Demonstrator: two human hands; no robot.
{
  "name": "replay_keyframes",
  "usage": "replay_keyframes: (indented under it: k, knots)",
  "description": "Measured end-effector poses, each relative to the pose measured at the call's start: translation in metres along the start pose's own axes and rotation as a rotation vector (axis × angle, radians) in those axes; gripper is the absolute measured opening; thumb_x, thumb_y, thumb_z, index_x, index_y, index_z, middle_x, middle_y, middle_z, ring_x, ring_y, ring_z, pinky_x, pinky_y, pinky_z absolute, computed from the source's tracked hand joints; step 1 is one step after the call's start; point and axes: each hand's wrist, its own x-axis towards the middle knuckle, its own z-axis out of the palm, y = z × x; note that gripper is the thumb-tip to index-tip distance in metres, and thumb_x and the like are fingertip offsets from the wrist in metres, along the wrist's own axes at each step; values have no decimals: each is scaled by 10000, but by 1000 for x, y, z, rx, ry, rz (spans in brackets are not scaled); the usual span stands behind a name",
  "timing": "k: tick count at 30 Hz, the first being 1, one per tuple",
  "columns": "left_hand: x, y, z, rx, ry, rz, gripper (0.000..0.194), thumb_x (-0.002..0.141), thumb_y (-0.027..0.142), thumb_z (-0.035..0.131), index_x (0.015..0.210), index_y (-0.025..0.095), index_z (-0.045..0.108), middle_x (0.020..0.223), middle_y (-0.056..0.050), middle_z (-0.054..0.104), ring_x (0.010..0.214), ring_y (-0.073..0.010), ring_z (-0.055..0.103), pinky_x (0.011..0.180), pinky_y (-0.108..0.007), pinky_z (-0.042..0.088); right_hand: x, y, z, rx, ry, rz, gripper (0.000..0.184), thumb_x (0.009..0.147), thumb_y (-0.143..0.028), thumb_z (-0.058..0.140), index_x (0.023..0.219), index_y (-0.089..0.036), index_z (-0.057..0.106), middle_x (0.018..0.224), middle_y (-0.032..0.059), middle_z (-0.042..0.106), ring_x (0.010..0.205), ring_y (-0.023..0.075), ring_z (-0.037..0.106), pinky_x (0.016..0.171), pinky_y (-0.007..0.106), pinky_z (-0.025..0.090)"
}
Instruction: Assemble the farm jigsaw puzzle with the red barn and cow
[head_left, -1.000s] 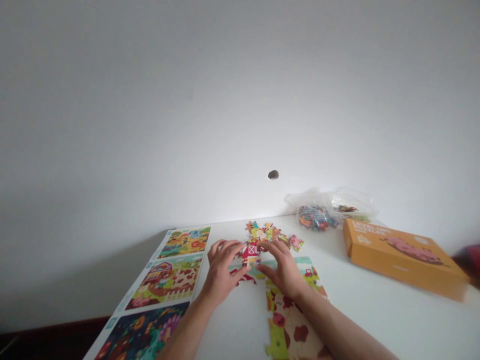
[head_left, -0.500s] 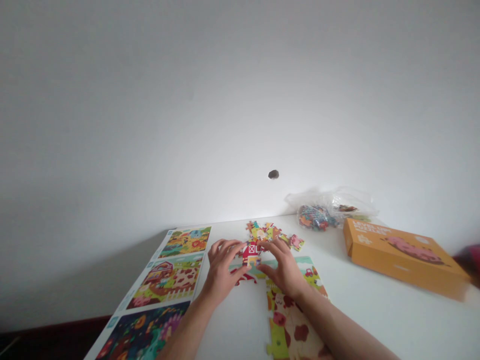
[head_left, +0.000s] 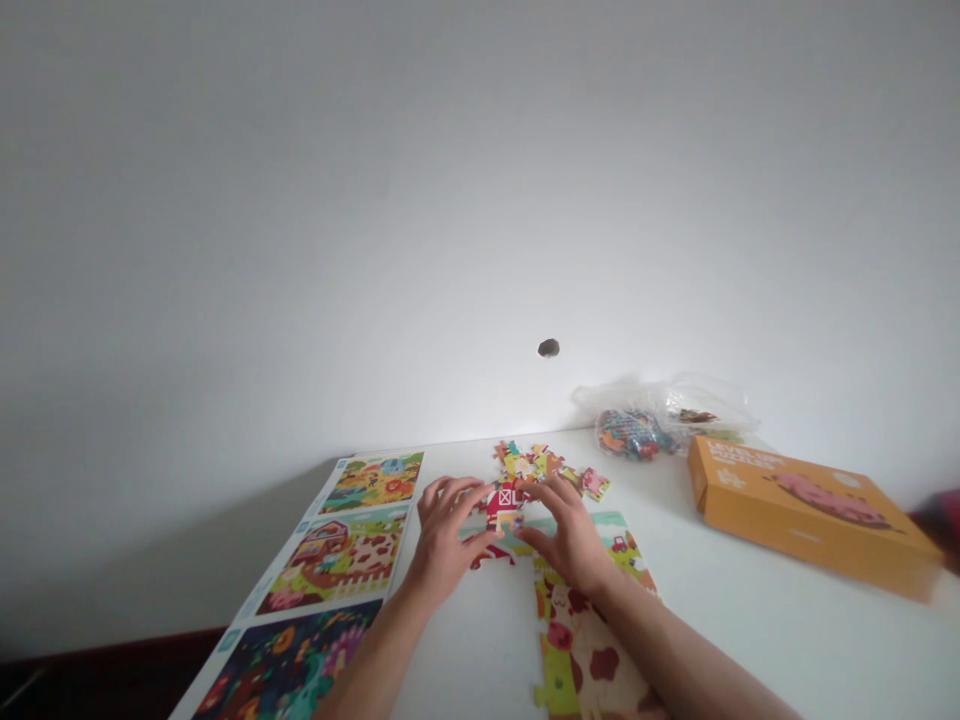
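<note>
Between my hands is a red barn puzzle piece (head_left: 504, 503) with a white crossed window. My left hand (head_left: 441, 545) grips its left side, fingers bent over the far edge and thumb near. On the other side, my right hand (head_left: 571, 540) holds it in the same way. Just beneath and nearer me lies the joined part of the jigsaw (head_left: 602, 660), showing a spotted cow, a tractor and green hills. Its top left reaches under my hands, where a red roof piece (head_left: 493, 556) shows. My right hand and forearm cover part of the cow picture.
Loose puzzle pieces (head_left: 525, 462) are heaped beyond my hands. A picture sheet (head_left: 405, 520) with three scenes lies at left. Clear bags (head_left: 637, 432) of pieces and an orange puzzle box (head_left: 810, 510) stand at back right, near the white wall (head_left: 465, 250).
Both hands keep their hold on the barn piece and have hardly moved. The whole view has shifted very slightly.
</note>
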Motion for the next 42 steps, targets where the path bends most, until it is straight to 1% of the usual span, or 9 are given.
replay_keyframes:
  k: [12,18,24,35,42]
  knots:
    - [0,-1,0,-1,1,0,487,757,261,801,1209,264,620,1160,-70,636,1126,-279,514,989,-459,423,0,1,0,-1,2,-5,484,830,-279,745,1282,-299,573,1125,65,603,1039,259,562,918,412,492]
    - [1,0,-1,11,-12,9,503,756,241,805,1218,247,607,1172,-78,625,1132,-281,495,992,-463,414,0,1,2,-9,17,-8,482,819,-261,754,1268,-302,581,1129,59,607,1047,254,565,924,402,493]
    - [1,-1,-1,6,-4,9,513,749,244,812,1218,259,604,1172,-74,622,1120,-280,497,986,-465,416,0,1,2,-15,15,6,501,801,-241,766,1265,-308,589,1117,55,608,1047,254,565,924,402,494]
    - [2,0,-2,-18,-13,-9,471,765,267,794,1205,256,626,1174,-79,624,1125,-279,501,991,-478,418,-1,0,3,4,-1,16,496,816,-231,751,1275,-306,579,1129,63,596,1063,263,548,938,424,479]
    - [1,0,-2,-2,-19,-5,480,756,267,804,1203,249,628,1174,-81,622,1133,-281,496,995,-473,417,0,2,1,7,-15,14,469,833,-268,736,1273,-304,577,1128,67,592,1052,267,550,927,433,485]
